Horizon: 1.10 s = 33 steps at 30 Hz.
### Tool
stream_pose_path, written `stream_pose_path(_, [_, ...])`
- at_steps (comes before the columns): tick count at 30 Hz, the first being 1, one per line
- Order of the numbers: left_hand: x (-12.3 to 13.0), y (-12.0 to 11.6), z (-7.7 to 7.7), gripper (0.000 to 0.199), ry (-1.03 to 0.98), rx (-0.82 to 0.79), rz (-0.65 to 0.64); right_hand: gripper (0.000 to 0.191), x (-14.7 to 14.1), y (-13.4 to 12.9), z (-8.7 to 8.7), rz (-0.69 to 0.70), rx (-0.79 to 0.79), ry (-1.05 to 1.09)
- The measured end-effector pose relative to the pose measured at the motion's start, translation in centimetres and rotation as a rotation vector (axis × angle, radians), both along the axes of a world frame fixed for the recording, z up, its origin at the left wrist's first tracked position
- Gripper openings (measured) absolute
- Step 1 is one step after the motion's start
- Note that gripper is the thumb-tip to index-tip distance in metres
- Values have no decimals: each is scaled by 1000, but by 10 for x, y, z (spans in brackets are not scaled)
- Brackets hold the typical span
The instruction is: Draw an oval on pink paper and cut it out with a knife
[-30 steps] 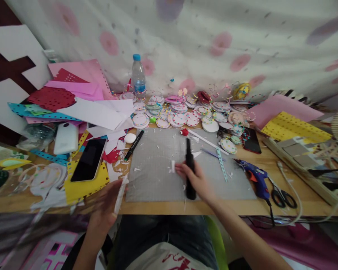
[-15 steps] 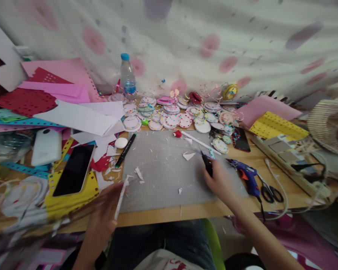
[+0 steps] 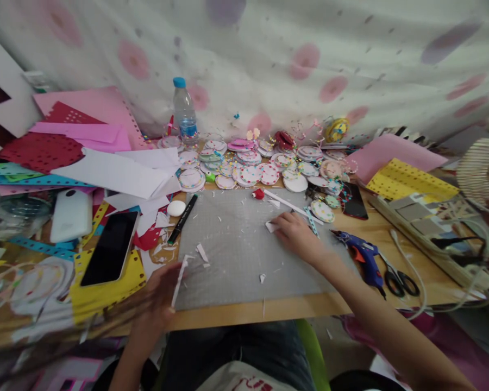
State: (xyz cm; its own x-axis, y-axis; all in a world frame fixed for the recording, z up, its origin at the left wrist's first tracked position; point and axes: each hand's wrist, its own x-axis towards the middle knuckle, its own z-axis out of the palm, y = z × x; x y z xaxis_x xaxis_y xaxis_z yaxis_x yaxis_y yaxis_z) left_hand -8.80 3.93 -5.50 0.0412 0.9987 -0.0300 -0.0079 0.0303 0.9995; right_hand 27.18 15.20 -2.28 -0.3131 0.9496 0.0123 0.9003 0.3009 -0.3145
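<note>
At the mat's lower left, my left hand [image 3: 157, 296] is closed on a white paper piece [image 3: 180, 283], seen almost edge-on; a blur smears part of that hand. My right hand [image 3: 295, 233] is low over the grey cutting mat [image 3: 232, 260], its fingers closed at a small white paper scrap [image 3: 270, 227]. The black cutter knife is mostly hidden by this hand, so I cannot tell whether it is still held. Just beyond lie a white strip [image 3: 287, 203] and a blue dotted strip [image 3: 311, 221]. Other scraps [image 3: 202, 252] are scattered on the mat.
Stacked decorated paper discs [image 3: 248, 175] line the back, beside a water bottle [image 3: 185, 111]. A blue glue gun [image 3: 362, 255] and scissors [image 3: 399, 279] lie right. Coloured paper [image 3: 106, 168], a marker [image 3: 182, 219] and a phone [image 3: 110, 247] crowd the left.
My right hand has moved left and forward from beside the mat's right edge to the white scrap. The knife that showed in it is now mostly hidden. My left hand keeps its paper piece.
</note>
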Motion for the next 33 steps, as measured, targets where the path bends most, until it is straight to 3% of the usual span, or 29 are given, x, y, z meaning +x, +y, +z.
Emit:
stream_pose_path(5, [3, -2, -7, 68, -64, 14, 19, 3, -1, 8, -4, -28, -110, 90])
stream_pose_path(10, [-1, 0, -6, 73, -42, 7, -20, 11, 12, 4, 3, -138, -137, 191])
stream_pose_path(13, [-5, 0, -9, 71, 3, 3, -35, 12, 16, 15, 2, -208, -157, 221])
stream_pose_path(17, [-5, -1, -11, 72, 12, 20, -57, 8, 7, 33, -3, -189, -257, 277])
stream_pose_path(26, [-3, -2, -5, 69, 33, 76, -133, 13, -43, 37, -2, -128, -316, 382])
stream_pose_path(33, [-3, -4, -6, 72, 48, 87, -141, 16, -124, 45, -3, -20, -373, 419])
